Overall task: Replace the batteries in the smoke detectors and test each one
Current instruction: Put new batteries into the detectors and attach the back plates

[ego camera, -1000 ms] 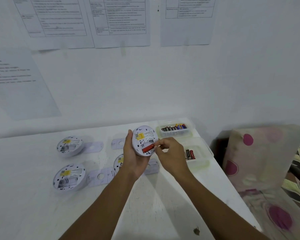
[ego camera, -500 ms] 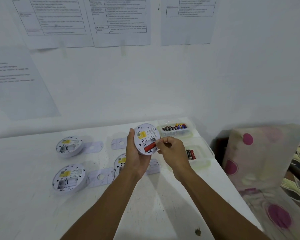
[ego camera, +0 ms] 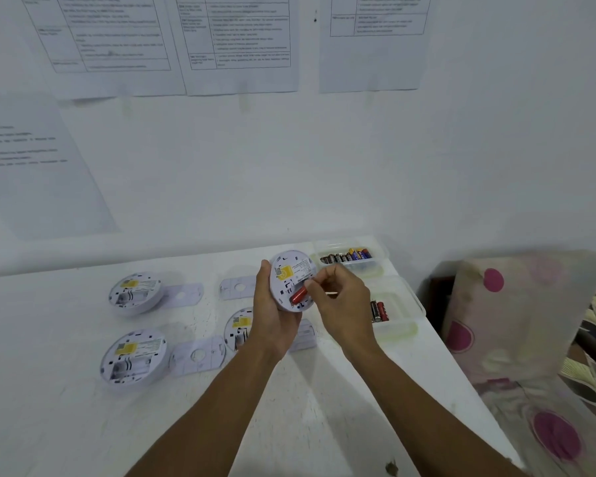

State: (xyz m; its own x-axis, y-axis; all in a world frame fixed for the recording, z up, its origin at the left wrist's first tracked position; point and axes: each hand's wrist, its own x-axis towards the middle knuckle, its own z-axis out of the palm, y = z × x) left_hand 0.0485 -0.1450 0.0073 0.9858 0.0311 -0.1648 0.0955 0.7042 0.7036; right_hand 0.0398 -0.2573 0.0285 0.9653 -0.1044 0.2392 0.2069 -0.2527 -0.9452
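My left hand (ego camera: 272,318) grips a round white smoke detector (ego camera: 291,275) with its back facing me, held above the table. My right hand (ego camera: 341,304) pinches a red battery (ego camera: 299,295) at the detector's battery slot. Three more detectors lie back-up on the white table (ego camera: 66,425): one at the far left (ego camera: 135,292), one at the near left (ego camera: 134,359), and one partly hidden behind my left wrist (ego camera: 239,327). Their battery bays look empty.
Flat mounting plates (ego camera: 197,355) (ego camera: 237,287) (ego camera: 184,295) lie beside the detectors. A clear tray of several batteries (ego camera: 346,255) stands at the far right corner; a second tray (ego camera: 398,308) holds two red batteries. A dotted cushion (ego camera: 516,311) sits past the table's right edge.
Both hands have lifted the detector slightly up and away. The red battery stays pinched at the slot and now sits more tilted against it.
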